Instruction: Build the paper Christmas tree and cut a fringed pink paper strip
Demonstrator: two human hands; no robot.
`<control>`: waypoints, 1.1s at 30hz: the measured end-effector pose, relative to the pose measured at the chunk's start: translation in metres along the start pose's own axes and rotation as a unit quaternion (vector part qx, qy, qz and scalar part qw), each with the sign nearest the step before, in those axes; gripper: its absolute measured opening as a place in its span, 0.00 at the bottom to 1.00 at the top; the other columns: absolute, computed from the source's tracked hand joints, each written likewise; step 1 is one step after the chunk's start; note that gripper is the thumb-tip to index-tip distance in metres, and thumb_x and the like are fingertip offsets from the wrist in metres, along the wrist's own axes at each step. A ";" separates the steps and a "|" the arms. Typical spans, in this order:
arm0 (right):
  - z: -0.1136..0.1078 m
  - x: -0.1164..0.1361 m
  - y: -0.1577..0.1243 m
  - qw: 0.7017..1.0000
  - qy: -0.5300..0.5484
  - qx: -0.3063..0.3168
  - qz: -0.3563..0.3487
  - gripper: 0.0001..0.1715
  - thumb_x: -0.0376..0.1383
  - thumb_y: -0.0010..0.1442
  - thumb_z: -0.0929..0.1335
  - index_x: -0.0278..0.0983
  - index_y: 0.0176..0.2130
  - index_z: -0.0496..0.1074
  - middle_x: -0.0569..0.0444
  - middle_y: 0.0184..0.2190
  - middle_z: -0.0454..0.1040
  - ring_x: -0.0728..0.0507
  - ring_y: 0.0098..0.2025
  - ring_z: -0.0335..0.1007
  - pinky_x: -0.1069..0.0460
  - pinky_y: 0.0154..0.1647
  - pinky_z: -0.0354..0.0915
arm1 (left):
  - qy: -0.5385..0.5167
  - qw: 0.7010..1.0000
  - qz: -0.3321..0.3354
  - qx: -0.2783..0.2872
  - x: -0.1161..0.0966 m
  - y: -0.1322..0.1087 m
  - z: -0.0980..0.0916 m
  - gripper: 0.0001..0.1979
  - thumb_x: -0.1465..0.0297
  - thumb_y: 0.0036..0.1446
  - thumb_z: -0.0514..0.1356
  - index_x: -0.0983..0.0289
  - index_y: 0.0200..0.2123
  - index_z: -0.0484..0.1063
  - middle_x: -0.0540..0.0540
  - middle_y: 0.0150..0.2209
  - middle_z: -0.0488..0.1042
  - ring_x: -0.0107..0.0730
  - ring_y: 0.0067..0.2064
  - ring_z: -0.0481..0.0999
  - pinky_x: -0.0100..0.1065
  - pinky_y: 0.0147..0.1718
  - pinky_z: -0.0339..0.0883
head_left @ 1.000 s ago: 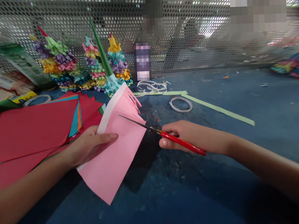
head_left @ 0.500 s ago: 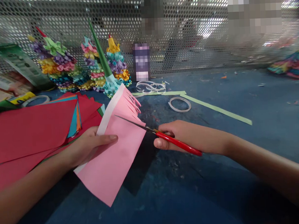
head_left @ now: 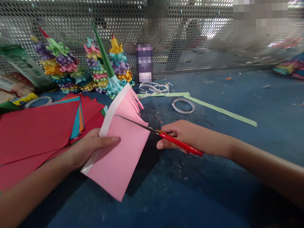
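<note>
We work on a blue work surface [head_left: 220,181] that runs up to a perforated metal screen [head_left: 188,11], with curled-paper cone trees [head_left: 60,61] standing before it. A stack of red construction paper [head_left: 34,132] lies at the left; a pale green paper strip [head_left: 222,111] and a coiled paper ring [head_left: 183,106] lie to the right. Our left hand [head_left: 93,148] pinches a pink paper sheet [head_left: 118,159], white-edged and fringed at its far end, just beside the stack. Our right hand [head_left: 185,136] closes around red-handled scissors [head_left: 179,143], their blades [head_left: 134,123] lying across the sheet.
</note>
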State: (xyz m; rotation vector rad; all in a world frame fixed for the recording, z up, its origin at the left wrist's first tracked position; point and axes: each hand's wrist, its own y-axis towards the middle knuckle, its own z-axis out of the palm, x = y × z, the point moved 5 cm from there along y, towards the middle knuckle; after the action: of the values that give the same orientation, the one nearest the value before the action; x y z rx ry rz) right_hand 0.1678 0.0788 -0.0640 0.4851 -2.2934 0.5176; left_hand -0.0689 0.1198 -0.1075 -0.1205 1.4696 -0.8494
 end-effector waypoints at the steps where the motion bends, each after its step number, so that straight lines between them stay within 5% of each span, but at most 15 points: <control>1: 0.000 0.000 0.000 1.000 -0.005 -0.005 0.003 0.26 0.54 0.61 0.67 0.38 0.25 0.61 0.64 0.18 0.59 0.52 0.20 0.57 0.55 0.24 0.49 | 0.008 1.000 -0.004 0.000 0.000 0.000 0.000 0.15 0.65 0.40 0.75 0.67 0.31 0.81 0.60 0.26 0.81 0.41 0.24 0.80 0.32 0.21 0.76; 6: -0.004 -0.005 -0.005 1.000 -0.003 -0.013 0.020 0.26 0.55 0.61 0.66 0.38 0.26 0.61 0.63 0.18 0.59 0.52 0.20 0.57 0.55 0.24 0.49 | 0.052 0.998 -0.022 -0.015 -0.001 0.000 -0.002 0.15 0.64 0.38 0.76 0.65 0.29 0.79 0.56 0.25 0.81 0.37 0.24 0.79 0.29 0.21 0.74; 16: -0.005 -0.017 -0.058 0.990 -0.023 0.116 0.074 0.20 0.53 0.62 0.64 0.38 0.35 0.64 0.57 0.27 0.69 0.48 0.26 0.64 0.54 0.25 0.56 | 0.201 0.979 -0.021 0.012 0.002 0.001 -0.001 0.18 0.56 0.41 0.72 0.63 0.27 0.75 0.49 0.22 0.75 0.29 0.23 0.74 0.24 0.20 0.65; 22: -0.004 -0.033 -0.095 0.981 -0.048 0.132 0.137 0.17 0.49 0.60 0.67 0.39 0.36 0.67 0.54 0.31 0.72 0.45 0.29 0.68 0.53 0.29 0.58 | 0.179 0.983 -0.041 -0.018 0.002 -0.001 0.007 0.20 0.53 0.43 0.69 0.61 0.35 0.77 0.53 0.32 0.81 0.41 0.32 0.81 0.32 0.29 0.73; 27: -0.003 -0.063 -0.115 0.983 0.042 0.082 0.160 0.25 0.57 0.63 0.62 0.38 0.36 0.65 0.59 0.23 0.64 0.51 0.21 0.58 0.55 0.21 0.54 | 0.272 0.955 0.043 -0.112 -0.003 -0.001 0.013 0.22 0.51 0.46 0.66 0.61 0.38 0.78 0.54 0.37 0.83 0.49 0.42 0.81 0.37 0.38 0.74; 33: -0.004 -0.060 -0.098 0.966 0.091 0.129 0.206 0.25 0.56 0.60 0.66 0.39 0.29 0.61 0.62 0.18 0.58 0.54 0.16 0.49 0.56 0.15 0.49 | 0.204 0.965 0.100 -0.130 0.000 -0.001 0.015 0.21 0.52 0.48 0.67 0.62 0.37 0.78 0.57 0.40 0.83 0.50 0.43 0.80 0.36 0.38 0.73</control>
State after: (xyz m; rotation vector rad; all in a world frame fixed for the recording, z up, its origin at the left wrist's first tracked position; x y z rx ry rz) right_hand 0.2569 0.0089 -0.0829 0.0694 -2.1600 1.0308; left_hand -0.0559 0.1128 -0.1048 0.0092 1.9419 -0.5308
